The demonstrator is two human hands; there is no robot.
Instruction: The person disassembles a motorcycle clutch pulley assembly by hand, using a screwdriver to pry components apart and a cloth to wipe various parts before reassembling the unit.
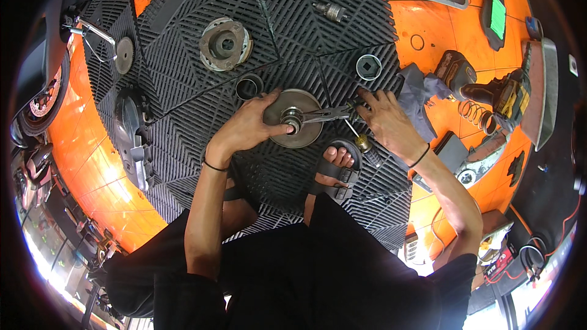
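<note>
My left hand (247, 123) grips the left rim of a round metal pulley disc (310, 135), its thumb reaching in to the raised hub. On the right, my right hand (386, 121) is closed around the handles of a pair of long-nose pliers (330, 113), whose jaws touch the hub. Fingers partly hide the handles. Just below the pliers lies a screwdriver (363, 142) with a yellowish handle, close to my right foot. A short metal ring (249, 87) sits behind my left hand, and a large socket (369, 67) stands beyond my right hand.
A clutch assembly (225, 44) rests on the black ribbed mat (293, 30). Metal parts (331, 11) lie farther back. At right are a grey cloth (417, 95), a cordless impact wrench (510, 95) and a coil spring (478, 116). A dark cover (129, 131) lies left.
</note>
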